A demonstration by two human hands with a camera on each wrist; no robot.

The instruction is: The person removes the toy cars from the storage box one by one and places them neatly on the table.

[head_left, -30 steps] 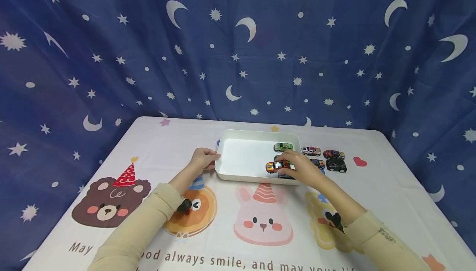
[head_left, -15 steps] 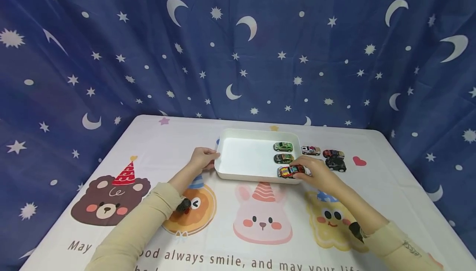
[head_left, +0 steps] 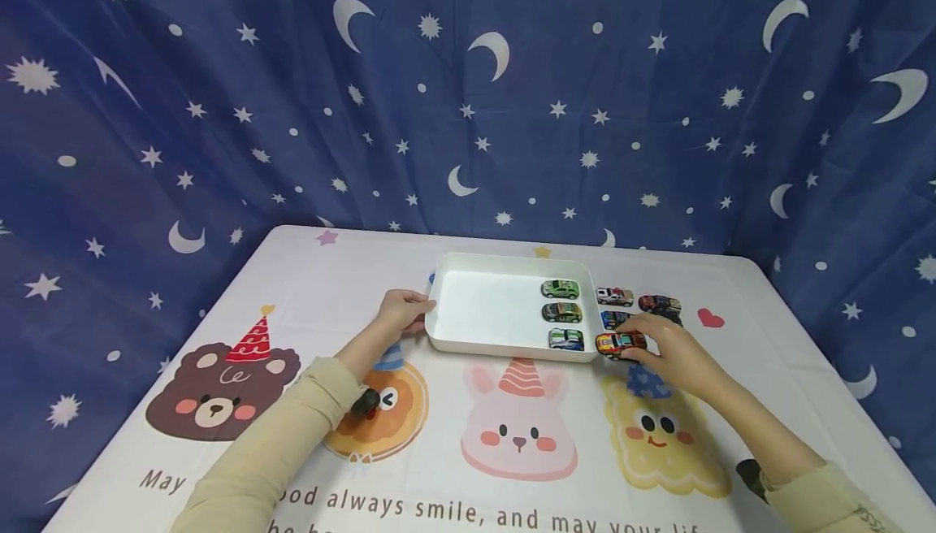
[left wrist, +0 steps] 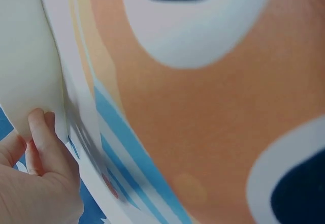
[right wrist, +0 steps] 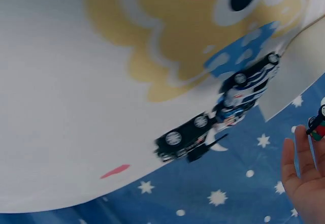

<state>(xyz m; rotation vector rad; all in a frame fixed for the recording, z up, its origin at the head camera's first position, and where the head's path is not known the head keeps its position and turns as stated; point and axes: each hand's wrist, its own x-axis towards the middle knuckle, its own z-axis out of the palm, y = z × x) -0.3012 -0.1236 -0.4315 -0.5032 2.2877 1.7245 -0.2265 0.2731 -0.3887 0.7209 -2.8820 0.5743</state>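
Observation:
A white tray (head_left: 483,346) lies on the table. My left hand (head_left: 400,311) pinches its left wall between thumb and fingers, as the left wrist view also shows at the tray's wall (left wrist: 30,56). Inside, along the right end, stand a green toy car (head_left: 560,288), a dark green and orange toy car (head_left: 561,312) and a white, blue and green toy car (head_left: 566,340). Just outside the near right corner, my right hand (head_left: 673,352) holds a red and yellow toy car (head_left: 620,344) by its right side. Only part of that car shows in the right wrist view.
Right of the tray are a white and red toy car (head_left: 615,296), a blue toy car (head_left: 616,319) partly behind my right hand, and a red and dark toy car (head_left: 660,304). A black toy vehicle (right wrist: 183,135) is mostly hidden in the head view. A starry curtain (head_left: 468,110) hangs behind the table.
My right hand has carried the red and yellow toy car rightward, from over the tray to outside its right end, uncovering the white, blue and green car. My left hand stays on the tray.

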